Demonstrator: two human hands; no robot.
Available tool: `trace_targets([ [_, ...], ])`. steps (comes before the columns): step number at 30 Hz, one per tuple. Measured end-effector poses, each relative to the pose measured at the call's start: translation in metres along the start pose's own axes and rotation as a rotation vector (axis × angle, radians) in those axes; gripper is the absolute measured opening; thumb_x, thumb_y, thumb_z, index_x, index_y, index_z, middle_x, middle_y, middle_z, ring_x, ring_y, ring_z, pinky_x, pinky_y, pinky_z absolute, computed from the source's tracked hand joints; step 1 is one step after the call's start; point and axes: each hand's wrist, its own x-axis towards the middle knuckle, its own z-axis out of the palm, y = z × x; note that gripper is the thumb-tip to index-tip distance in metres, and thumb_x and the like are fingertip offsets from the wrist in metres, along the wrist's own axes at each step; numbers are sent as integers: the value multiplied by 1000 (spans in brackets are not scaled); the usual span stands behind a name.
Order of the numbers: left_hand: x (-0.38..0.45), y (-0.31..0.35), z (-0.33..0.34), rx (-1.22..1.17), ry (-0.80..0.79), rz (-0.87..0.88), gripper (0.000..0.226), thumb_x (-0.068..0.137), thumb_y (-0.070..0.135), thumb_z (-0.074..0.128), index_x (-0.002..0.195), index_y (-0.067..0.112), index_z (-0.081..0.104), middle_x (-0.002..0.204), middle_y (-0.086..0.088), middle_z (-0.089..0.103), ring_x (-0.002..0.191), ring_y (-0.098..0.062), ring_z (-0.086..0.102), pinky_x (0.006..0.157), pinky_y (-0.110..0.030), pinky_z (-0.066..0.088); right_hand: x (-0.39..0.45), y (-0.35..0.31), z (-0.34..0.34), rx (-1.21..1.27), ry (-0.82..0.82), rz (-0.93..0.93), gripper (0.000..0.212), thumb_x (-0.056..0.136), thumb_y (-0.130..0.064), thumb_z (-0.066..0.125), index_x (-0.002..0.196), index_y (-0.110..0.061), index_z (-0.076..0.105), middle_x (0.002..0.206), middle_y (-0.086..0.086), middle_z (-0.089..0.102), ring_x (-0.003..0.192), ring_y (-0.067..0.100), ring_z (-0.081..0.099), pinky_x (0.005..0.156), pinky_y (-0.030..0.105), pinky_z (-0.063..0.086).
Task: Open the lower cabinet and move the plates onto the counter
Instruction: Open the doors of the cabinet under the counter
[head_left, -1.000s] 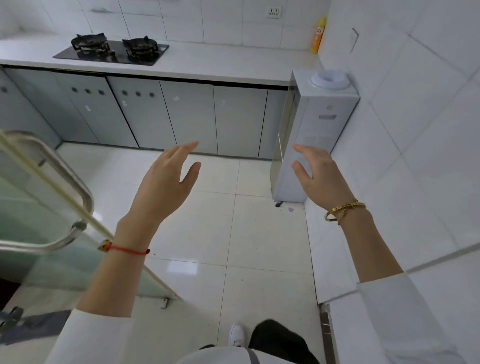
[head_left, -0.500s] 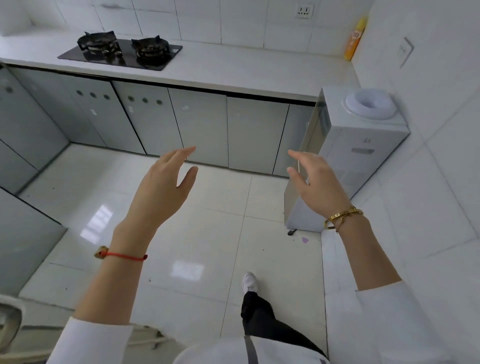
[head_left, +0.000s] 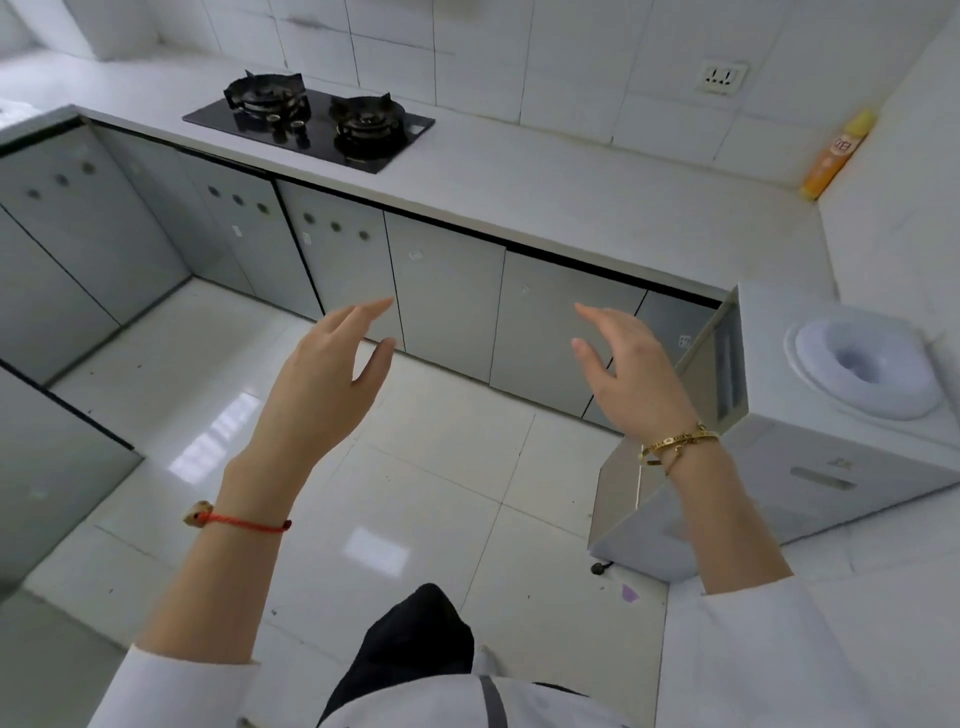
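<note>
A row of grey lower cabinet doors (head_left: 447, 291) runs under the white counter (head_left: 571, 192), and every door in view is closed. No plates are visible. My left hand (head_left: 327, 384) is raised in the air over the floor with straight, relaxed fingers and holds nothing. My right hand (head_left: 628, 374) is raised the same way, empty, in front of the cabinet doors to the right of the middle. Neither hand touches a door.
A black two-burner gas hob (head_left: 311, 124) is set in the counter at the back left. A yellow-orange bottle (head_left: 831, 156) stands in the counter's right corner. A white water dispenser (head_left: 810, 431) stands on the floor at the right. More grey cabinets (head_left: 67, 270) line the left side.
The view has moved forward into the kitchen: the glass door at the left is gone from sight and the cabinets and counter are closer. Both hands stay raised and empty.
</note>
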Motion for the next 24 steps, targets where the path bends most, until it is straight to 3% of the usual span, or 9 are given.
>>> trace_targets([
  [9,114,-55,44,11,-24,-51,41,98,29,49,138,21,48,136,1,55,124,-19,52,98,-24,36,130,28,45,32,-57,2,45,99,-33,40,142,-18,40,144,1,46,139,15,33,116,32,26],
  [16,235,-104,64,0,-48,-30,43,99,28,48,140,20,46,137,0,55,127,-17,50,100,-23,35,253,29,70,50,-48,25,44,99,-31,42,141,-18,42,143,-2,46,137,12,33,107,18,19],
  [24,342,-142,84,-31,-102,9,43,99,29,47,141,18,45,139,0,54,128,-17,50,104,-31,42,348,31,88,70,-24,69,41,100,-27,42,139,-16,44,140,0,49,136,16,36,115,32,29],
])
